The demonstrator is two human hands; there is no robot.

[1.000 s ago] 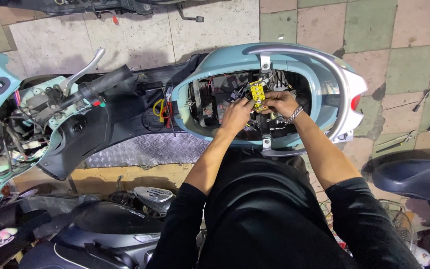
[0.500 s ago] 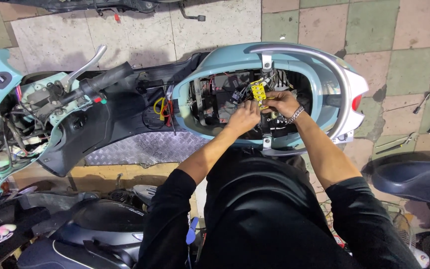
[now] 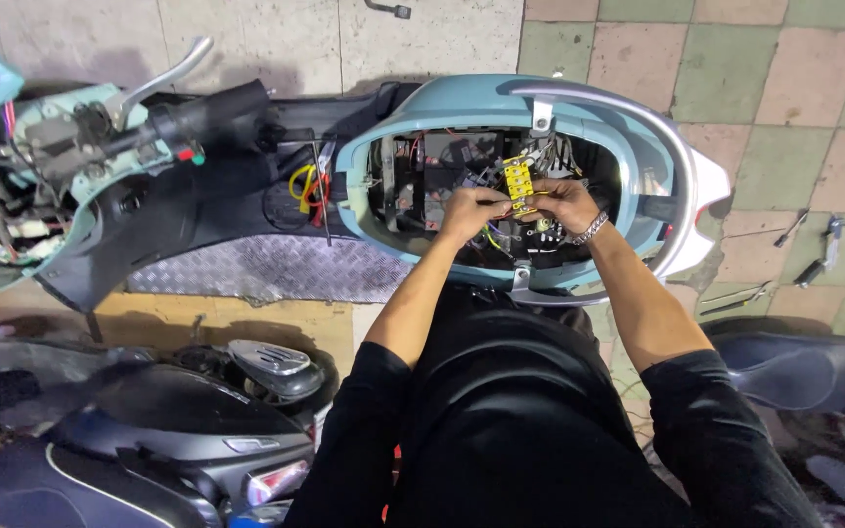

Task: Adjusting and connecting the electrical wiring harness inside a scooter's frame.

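Change since earlier frame: both hands stay in the same place inside the open scooter body; only the head camera shifts a little, so the handlebar sits nearer the left edge.
Left hand point(image 3: 469, 208): closed narrow, fingers pinching thin wires just beside the yellow block.
Right hand point(image 3: 559, 200): curled around the small yellow rectangular plastic connector block point(image 3: 517, 186), wrist with a metal bracelet point(image 3: 591, 229).
Place of block: upper middle of the open seat compartment of the light-blue scooter point(image 3: 462, 103), near its rear rim.
Wiring: coloured cables point(image 3: 489, 235) hang below the block, tangled.
Good handling, my judgement: hold the block steady, pull on the plug and not on the wire, keep loose strands away from metal edges.
Around: grey checker-plate footboard point(image 3: 266, 269), dark second scooter point(image 3: 149, 430) at lower left, hand tools point(image 3: 819, 256) on the tiled floor point(image 3: 794, 78).
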